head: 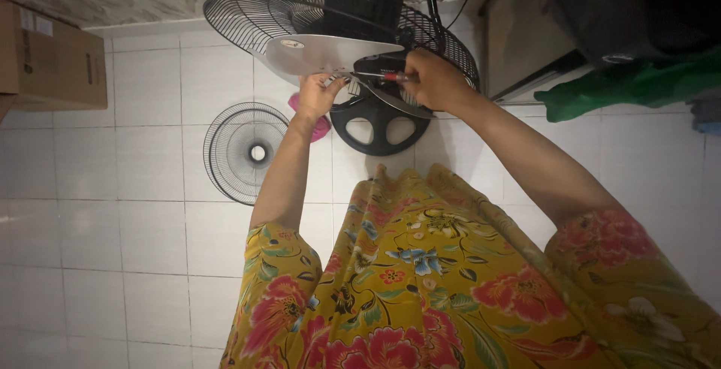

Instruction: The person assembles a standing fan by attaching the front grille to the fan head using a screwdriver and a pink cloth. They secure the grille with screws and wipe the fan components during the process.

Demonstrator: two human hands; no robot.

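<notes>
A black electric fan lies on the white tiled floor with its rear wire cage and grey blade showing. My right hand grips a red-handled screwdriver whose tip points at the fan's hub. My left hand pinches the blade's lower edge beside the hub. The fan's round black base sits just below both hands.
The loose front wire grille lies flat on the tiles at the left. A cardboard box stands far left. Something pink peeks out behind my left wrist. Green cloth and a dark bundle sit at the right by a cabinet.
</notes>
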